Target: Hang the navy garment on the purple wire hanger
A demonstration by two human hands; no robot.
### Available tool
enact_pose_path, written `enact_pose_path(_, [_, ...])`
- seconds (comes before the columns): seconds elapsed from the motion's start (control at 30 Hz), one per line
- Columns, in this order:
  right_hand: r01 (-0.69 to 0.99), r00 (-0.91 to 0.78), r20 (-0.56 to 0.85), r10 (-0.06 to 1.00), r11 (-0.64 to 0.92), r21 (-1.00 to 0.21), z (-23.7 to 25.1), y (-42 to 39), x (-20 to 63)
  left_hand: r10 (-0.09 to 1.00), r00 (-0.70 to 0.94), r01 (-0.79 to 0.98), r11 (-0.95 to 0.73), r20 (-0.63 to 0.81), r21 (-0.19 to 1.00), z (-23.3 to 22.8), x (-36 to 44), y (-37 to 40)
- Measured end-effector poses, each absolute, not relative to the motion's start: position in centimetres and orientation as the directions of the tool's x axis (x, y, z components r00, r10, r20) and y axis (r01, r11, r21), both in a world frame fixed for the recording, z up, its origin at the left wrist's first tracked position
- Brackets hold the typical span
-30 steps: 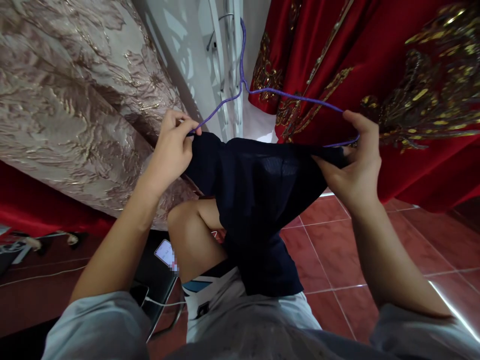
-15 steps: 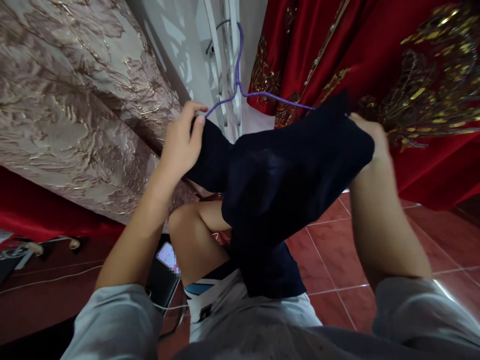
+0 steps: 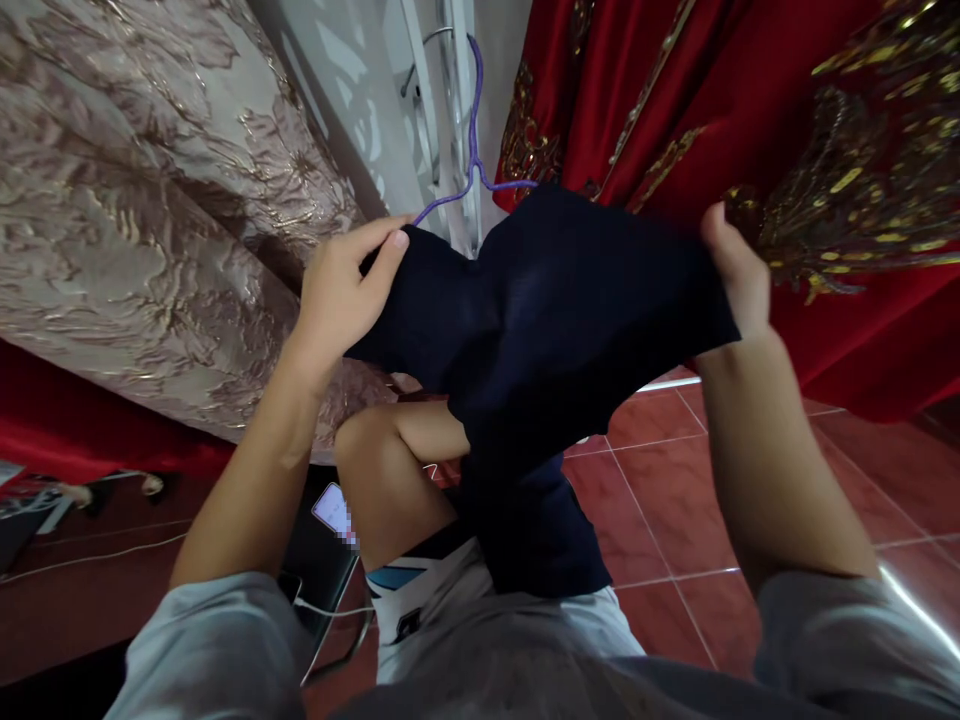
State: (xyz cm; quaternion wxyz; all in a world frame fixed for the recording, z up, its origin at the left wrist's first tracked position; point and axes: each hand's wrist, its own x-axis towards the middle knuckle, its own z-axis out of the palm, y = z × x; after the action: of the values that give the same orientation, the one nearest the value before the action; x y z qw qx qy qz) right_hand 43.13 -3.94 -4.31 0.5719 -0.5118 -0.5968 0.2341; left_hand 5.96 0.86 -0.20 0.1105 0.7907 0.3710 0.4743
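Observation:
A dark navy garment [image 3: 540,320] is stretched between my two hands, its lower part draping onto my lap. It looks like a shirt, though its exact cut is lost in the dark cloth. Inside it is a purple clothes hanger [image 3: 474,130], with the hook and part of both arms showing above the fabric. My left hand [image 3: 349,285] pinches the garment at the hanger's left end, thumb on top. At the other side my right hand [image 3: 739,270] grips the cloth edge, thumb up and fingers hidden behind the fabric.
Cream brocade cloth [image 3: 150,200] hangs at left, and red cloth with gold sequins [image 3: 847,190] at right. A white metal stand [image 3: 427,110] rises behind the hanger. A lit phone [image 3: 334,510] lies beside my knee, near a white cable [image 3: 330,612]. Red tiles [image 3: 667,490] cover the floor.
The garment now covers most of the hanger's right arm, which was bare before. The cloth is pulled flatter and wider, and my right thumb has come into view above its edge.

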Motion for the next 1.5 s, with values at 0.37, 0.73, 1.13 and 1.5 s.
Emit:
enact_pose_path(0.37, [0.106,0.377,0.455,0.807,0.451,-0.886,-2.4,-9.9,39.8,0.585,0.174,0.261,-0.803,0.792,0.536,1.2,7.7,-3.0])
enact_pose_path(0.73, [0.188,-0.633,0.410,0.657,0.643,-0.742,-8.8,-10.6,32.8,0.878,0.469,0.171,0.021,-0.100,0.985,-1.3,4.4,-10.4])
enact_pose_path(1.13, [0.089,-0.429,0.378,0.820,0.455,-0.886,-8.7,-4.6,33.9,0.844,0.278,0.546,-0.532,0.459,0.647,0.6,-0.8,-7.4])
enact_pose_path(1.5, [-0.025,0.187,0.541,0.820,0.554,-0.832,-2.1,-1.9,37.3,0.385,0.505,0.710,-0.694,0.773,-0.118,-4.2,3.8,-8.5])
